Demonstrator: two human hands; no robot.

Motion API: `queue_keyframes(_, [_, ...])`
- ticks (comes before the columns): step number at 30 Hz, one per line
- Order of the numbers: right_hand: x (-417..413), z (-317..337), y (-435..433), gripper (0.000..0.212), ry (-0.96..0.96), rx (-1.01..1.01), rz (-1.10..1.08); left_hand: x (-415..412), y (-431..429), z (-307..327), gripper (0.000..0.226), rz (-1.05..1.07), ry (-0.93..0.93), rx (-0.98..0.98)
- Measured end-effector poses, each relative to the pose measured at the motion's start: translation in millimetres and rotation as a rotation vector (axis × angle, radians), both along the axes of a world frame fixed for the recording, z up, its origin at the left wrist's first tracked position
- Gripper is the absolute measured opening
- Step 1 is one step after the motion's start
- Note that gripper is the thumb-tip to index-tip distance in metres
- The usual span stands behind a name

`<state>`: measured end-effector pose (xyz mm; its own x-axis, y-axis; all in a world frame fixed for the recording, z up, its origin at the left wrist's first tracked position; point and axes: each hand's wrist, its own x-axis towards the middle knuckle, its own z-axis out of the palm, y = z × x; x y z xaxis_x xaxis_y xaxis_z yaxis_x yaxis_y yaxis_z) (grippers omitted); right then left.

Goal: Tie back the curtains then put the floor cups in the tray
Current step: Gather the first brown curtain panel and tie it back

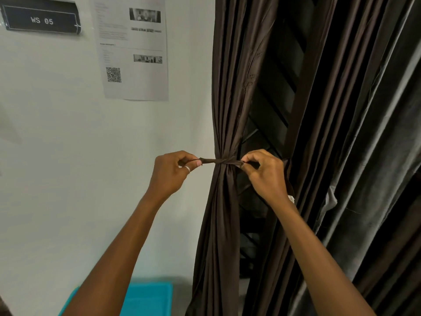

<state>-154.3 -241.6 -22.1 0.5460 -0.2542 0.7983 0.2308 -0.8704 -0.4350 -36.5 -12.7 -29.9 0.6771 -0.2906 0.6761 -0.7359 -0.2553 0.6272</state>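
step: cinching tie round curtain, bunched between the grips | left grip: pinches one tie end | right grip: pinches the other end | advice: pull both ends apart level and evenly, then knot | tray: below left grip; cups unseen

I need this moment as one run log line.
tie: around brown curtain | left hand: pinches one end | right hand: pinches other end | teal tray: lower left

A numbered workstation in a staged room: a "WS 05" sign and a printed QR-code instruction sheet hang on the white wall.
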Motion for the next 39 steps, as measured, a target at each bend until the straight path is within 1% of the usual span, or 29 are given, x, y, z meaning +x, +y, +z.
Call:
queue_keyframes(5, [3.4, -1.6, 4.6, 0.009, 0.082, 0.088, 0.054, -1.2, -3.4, -2.2, 0.005, 0.01, 0.016, 0.019])
queue_keyframes(12, [8.9, -5.2, 9.1, 0.011, 0.094, 0.182, 0.039, -1.3, -6.7, -4.2, 0.009, 0.005, 0.048, -0.013])
queue_keyframes(18, [10.3, -15.5, 18.3, 0.015, 0.115, 0.455, 0.158, -2.3, -8.4, -9.9, 0.003, -0.02, 0.086, -0.053])
queue_keyframes(20, [12.0, -23.0, 24.5, 0.015, 0.112, 0.507, 0.164, -3.1, -11.9, -14.6, 0.004, -0.034, 0.102, -0.063])
queue_keyframes(23, [16.0, -30.2, 32.9, 0.01, 0.097, 0.527, 0.143, -4.0, -16.1, -20.1, 0.008, -0.047, 0.123, -0.066])
queue_keyframes(26, [18.0, -29.2, 35.5, 0.01, 0.071, 0.522, 0.118, -2.0, -16.9, -21.4, 0.013, -0.058, 0.14, -0.084])
queue_keyframes(29, [17.7, -27.3, 35.7, 0.021, 0.067, 0.552, 0.119, 4.1, -17.0, -24.6, 0.012, -0.072, 0.174, -0.115])
queue_keyframes(31, [17.8, -28.7, 36.0, 0.024, 0.073, 0.582, 0.104, 9.3, -18.4, -31.2, 0.018, -0.09, 0.22, -0.123])
queue_keyframes(32, [18.0, -30.9, 36.0, 0.023, 0.08, 0.594, 0.089, 11.4, -19.7, -36.0, 0.021, -0.104, 0.244, -0.111])
queue_keyframes(39, [13.0, -58.8, 35.2, 0.02, 0.171, 0.605, -0.044, 9.4, -40.2, -68.9, 0.023, -0.223, 0.322, -0.021])
